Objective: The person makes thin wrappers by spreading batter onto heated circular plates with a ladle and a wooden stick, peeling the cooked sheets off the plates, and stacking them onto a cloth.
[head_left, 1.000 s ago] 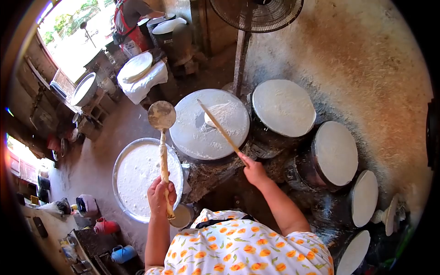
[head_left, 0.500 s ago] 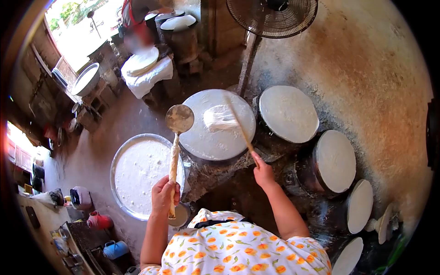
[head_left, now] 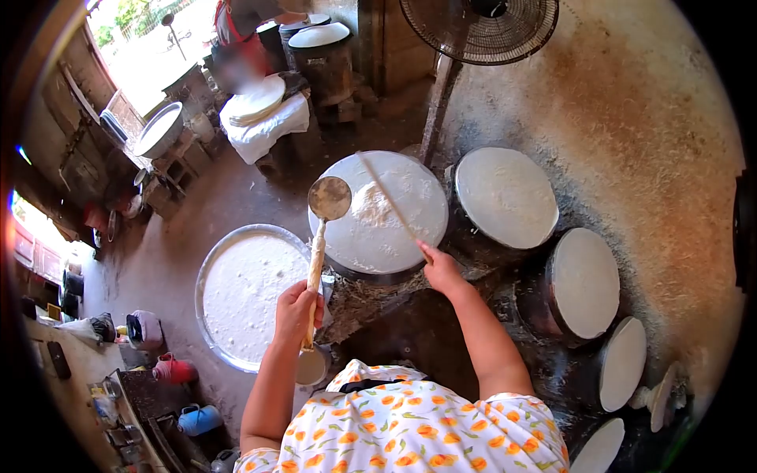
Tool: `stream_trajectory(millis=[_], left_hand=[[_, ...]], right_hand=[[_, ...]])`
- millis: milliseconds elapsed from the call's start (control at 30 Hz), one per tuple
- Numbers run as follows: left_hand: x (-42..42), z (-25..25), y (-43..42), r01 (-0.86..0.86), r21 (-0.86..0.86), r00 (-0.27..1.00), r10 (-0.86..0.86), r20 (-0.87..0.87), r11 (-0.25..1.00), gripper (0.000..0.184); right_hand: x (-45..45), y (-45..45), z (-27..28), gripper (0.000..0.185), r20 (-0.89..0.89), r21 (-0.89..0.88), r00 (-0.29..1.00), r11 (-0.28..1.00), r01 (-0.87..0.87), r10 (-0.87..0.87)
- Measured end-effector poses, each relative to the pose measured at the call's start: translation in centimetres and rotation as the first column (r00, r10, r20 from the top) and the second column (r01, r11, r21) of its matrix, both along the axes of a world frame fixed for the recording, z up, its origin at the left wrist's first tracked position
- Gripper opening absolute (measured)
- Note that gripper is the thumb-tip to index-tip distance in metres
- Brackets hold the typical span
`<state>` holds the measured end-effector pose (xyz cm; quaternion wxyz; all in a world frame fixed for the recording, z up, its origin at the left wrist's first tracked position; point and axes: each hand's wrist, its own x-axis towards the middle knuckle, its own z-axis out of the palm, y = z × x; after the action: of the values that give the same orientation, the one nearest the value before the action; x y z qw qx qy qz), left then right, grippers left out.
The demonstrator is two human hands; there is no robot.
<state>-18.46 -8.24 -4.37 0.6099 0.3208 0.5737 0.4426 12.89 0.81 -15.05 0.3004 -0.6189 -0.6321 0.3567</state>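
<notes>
My left hand (head_left: 298, 314) is wrapped around the pale, wrapped-looking handle of a ladle (head_left: 330, 197). The ladle's round bowl hangs over the left edge of a broad round white surface (head_left: 410, 177) in front of me. In my right hand (head_left: 443, 272) is a thin wooden stick (head_left: 388, 197), which slants forward and left across that surface. Beneath the stick lies an uneven whitish patch (head_left: 372, 206); whether the stick touches it I cannot tell. To the left, a wide metal basin (head_left: 199, 307) holds white, foamy-looking liquid (head_left: 252, 296).
Several round-topped drums, including a near one (head_left: 506, 197), curve along the right wall. A fan (head_left: 482, 31) stands ahead. At back left, a person in a red apron works beside a cloth-covered stand (head_left: 268, 130) with stacked white rounds. A blue container (head_left: 200, 420) sits lower left.
My right hand and the stick have shifted left and forward. The ladle has moved slightly right. The streaked white patch on the round surface now looks smaller and lumpier.
</notes>
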Motion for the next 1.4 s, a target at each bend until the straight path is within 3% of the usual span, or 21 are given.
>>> stream_trajectory(millis=[100, 200, 300, 367, 400, 433, 500, 567, 667, 733, 767, 833, 933, 1000, 1033, 1067, 1133, 1233, 1300, 1333, 1400], left_hand=[[0.6, -0.2, 1.6, -0.041, -0.014, 0.997, 0.040, -0.064, 0.999, 0.015], [0.8, -1.0, 3.0, -0.042, -0.026, 0.991, 0.039, -0.129, 0.999, 0.016], [1.4, -2.7, 3.5, -0.024, -0.031, 0.973, 0.016, -0.230, 0.999, 0.016], [2.2, -2.8, 3.0, 0.005, -0.062, 0.954, -0.023, -0.298, 0.998, 0.016], [2.8, -2.4, 2.4, 0.015, -0.105, 0.964, -0.042, -0.263, 0.994, 0.015], [3.4, -1.7, 1.5, 0.047, -0.142, 0.959, -0.084, -0.270, 0.989, 0.014], [5.1, 0.2, -0.1, 0.040, -0.202, 0.971, -0.086, -0.222, 0.979, 0.015], [5.3, 0.5, -1.0, -0.036, -0.262, 0.998, 0.047, 0.034, 0.964, 0.010], [2.8, 1.8, -2.5, -0.101, -0.271, 0.932, 0.187, 0.310, 0.957, 0.015], [-0.5, 3.2, -4.5, -0.049, -0.222, 0.819, 0.167, 0.550, 0.974, 0.025], [-1.2, 3.9, -5.8, -0.089, -0.197, 0.814, 0.185, 0.550, 0.976, 0.027], [-1.8, 5.1, -7.2, -0.128, -0.172, 0.807, 0.204, 0.554, 0.977, 0.029], [-2.1, 4.8, -8.4, -0.147, -0.191, 0.838, 0.225, 0.498, 0.971, 0.034], [-3.3, 3.8, -8.1, 0.007, -0.229, 0.458, 0.200, 0.866, 0.974, 0.038], [-3.7, 3.7, -8.5, 0.018, -0.226, 0.316, 0.209, 0.926, 0.974, 0.041], [-4.2, 4.1, -9.0, 0.012, -0.223, 0.307, 0.209, 0.928, 0.975, 0.041], [-5.6, 5.2, -10.4, -0.110, -0.050, 0.447, 0.094, 0.890, 0.993, 0.041], [-9.0, 6.0, -11.9, -0.241, -0.008, 0.710, 0.181, 0.680, 0.971, 0.039], [-10.6, 5.5, -12.8, -0.337, 0.000, 0.752, 0.269, 0.602, 0.941, 0.035], [-11.4, 4.7, -13.1, -0.375, 0.008, 0.752, 0.299, 0.588, 0.927, 0.032], [-12.8, 2.8, -13.6, -0.380, 0.000, 0.729, 0.299, 0.616, 0.925, 0.032]], right_hand=[[0.4, -3.6, 1.5, 0.057, 0.032, -0.069, 0.978, 0.977, -0.204, 0.206], [2.9, -6.9, 3.8, 0.059, 0.029, -0.105, 0.970, 0.966, -0.238, 0.242], [4.1, -8.5, 3.5, 0.060, -0.041, -0.048, 0.998, 0.998, -0.042, 0.040], [3.2, -9.2, 0.1, 0.060, -0.141, -0.021, 0.990, 1.000, -0.019, 0.016], [2.3, -9.7, -1.3, 0.061, -0.240, 0.006, 0.971, 1.000, 0.004, -0.002], [1.1, -10.4, -1.5, 0.064, -0.358, -0.143, 0.934, 0.988, -0.058, 0.003], [-1.6, -11.6, -1.7, 0.066, -0.455, -0.204, 0.890, 0.969, -0.143, 0.036], [-3.6, -12.2, -0.6, 0.067, -0.528, -0.302, 0.849, 0.936, -0.183, -0.005], [-4.1, -12.3, -0.5, 0.066, -0.471, -0.108, 0.872, 0.973, -0.206, 0.132], [-4.0, -12.1, 4.1, 0.061, -0.330, -0.013, 0.929, 0.983, -0.184, 0.169], [-3.8, -12.1, 6.2, 0.061, -0.329, -0.012, 0.929, 0.983, -0.185, 0.170], [-3.4, -12.2, 9.2, 0.060, 0.124, 0.127, 0.975, 0.972, -0.198, 0.183], [-2.8, -11.4, 6.6, 0.052, 0.095, 0.255, 0.995, 0.966, -0.046, 0.023], [-2.5, -11.2, 3.7, 0.055, -0.007, 0.233, 0.996, 0.968, 0.093, -0.093], [-2.6, -11.9, 3.0, 0.058, 0.022, 0.100, 0.992, 0.987, 0.124, -0.127], [-2.8, -12.8, 2.1, 0.061, 0.056, -0.036, 0.986, 0.987, 0.159, -0.157], [-3.6, -14.4, 3.1, 0.066, 0.404, -0.304, 0.910, 0.952, 0.039, 0.092], [-3.7, -16.7, 1.5, 0.067, 0.536, -0.309, 0.824, 0.951, -0.012, 0.185], [-2.9, -17.3, 0.4, 0.065, 0.027, -0.171, 0.999, 0.984, -0.039, 0.044], [-2.7, -16.6, 0.0, 0.065, 0.030, -0.168, 0.998, 0.985, -0.041, 0.047], [-2.6, -14.6, -0.2, 0.062, -0.306, 0.002, 0.944, 0.992, -0.127, 0.121]])
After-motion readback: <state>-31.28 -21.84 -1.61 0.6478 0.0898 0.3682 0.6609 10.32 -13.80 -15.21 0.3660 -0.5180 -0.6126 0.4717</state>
